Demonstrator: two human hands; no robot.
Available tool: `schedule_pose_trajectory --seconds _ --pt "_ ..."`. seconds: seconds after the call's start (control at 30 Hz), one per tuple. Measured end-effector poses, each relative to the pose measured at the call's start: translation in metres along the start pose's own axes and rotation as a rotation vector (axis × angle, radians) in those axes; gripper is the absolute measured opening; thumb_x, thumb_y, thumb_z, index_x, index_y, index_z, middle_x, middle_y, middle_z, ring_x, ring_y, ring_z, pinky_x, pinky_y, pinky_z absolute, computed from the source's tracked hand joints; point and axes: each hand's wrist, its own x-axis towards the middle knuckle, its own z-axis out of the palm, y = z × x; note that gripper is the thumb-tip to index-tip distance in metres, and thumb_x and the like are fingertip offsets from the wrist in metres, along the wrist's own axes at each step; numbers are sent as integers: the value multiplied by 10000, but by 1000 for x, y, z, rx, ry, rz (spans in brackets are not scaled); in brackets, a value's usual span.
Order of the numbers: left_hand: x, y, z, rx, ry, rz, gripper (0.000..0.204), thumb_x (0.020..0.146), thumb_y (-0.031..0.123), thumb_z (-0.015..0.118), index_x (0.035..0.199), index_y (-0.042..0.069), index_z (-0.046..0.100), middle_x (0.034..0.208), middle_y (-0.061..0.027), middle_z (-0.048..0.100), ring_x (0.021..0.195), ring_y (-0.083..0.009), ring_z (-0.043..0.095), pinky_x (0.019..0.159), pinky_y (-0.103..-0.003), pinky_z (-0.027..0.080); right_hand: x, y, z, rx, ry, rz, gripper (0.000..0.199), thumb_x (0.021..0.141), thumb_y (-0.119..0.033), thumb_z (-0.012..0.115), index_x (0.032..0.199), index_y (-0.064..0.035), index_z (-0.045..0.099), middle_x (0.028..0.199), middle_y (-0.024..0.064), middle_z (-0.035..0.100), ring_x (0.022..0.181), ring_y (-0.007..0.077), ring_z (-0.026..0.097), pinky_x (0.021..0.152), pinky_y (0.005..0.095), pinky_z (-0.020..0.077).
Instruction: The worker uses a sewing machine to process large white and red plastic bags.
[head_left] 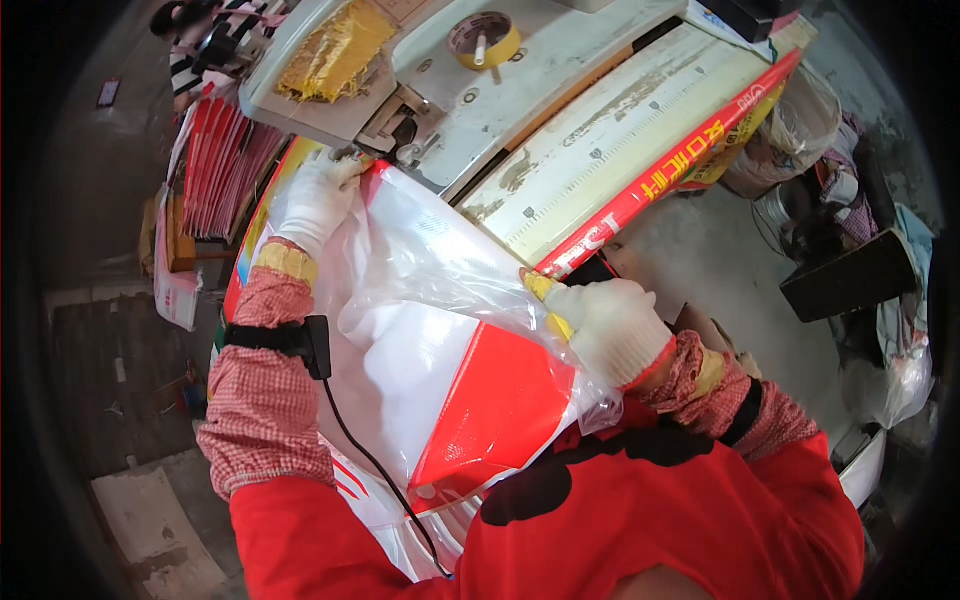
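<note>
under both gloved hands, left hand (318, 198) and right hand (607, 328), lies the plastic bag (440, 330).

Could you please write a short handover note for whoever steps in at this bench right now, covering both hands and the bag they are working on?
Left hand: gloved, pressing the far corner of the plastic bag at the head of the machine.
Right hand: gloved, gripping the bag's right edge beside the long red strip lying along the ruled table.
Bag: clear plastic over a red and white sheet, spread flat between both hands.
Done: the bag's corner is fed up to the machine head.
Left: the rest of the bag lies short of the head. A stack of red sheets stands at the left.
</note>
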Motion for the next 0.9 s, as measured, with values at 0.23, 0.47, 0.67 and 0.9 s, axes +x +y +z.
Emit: schedule_pose_trajectory --seconds 0.23,0.47,0.67,0.9 --pt "-12 20 -9 -204 -160 -104 272 833 189 599 1088 129 672 926 -172 649 853 -352 616 742 -377 497 -17 -11 -19 -143 -240 194 485 734 -158 584 1218 -166 578 710 91 638 612 309 620 529 397 490" --pt "49 -103 37 214 13 -145 254 834 220 534 968 61 680 959 -214 649 904 -385 616 786 -428 498 86 -28 21 -131 100 -40 239 872 -228 506 992 -78 647 639 144 619 620 335 632 547 463 486" --pt "63 -132 -39 180 71 -342 266 830 269 539 979 93 671 931 -186 660 872 -391 616 749 -448 500 216 -67 8 -450 -194 -29 226 803 -230 584 867 -63 722 863 156 692 807 314 679 664 445 545" --pt "4 46 -145 -86 -369 -26 137 788 123 593 845 5 633 796 -181 624 748 -331 599 694 -369 475 259 -23 -28 -293 -404 -791 323 803 -269 579 1036 -60 660 943 160 669 821 300 652 735 394 509"
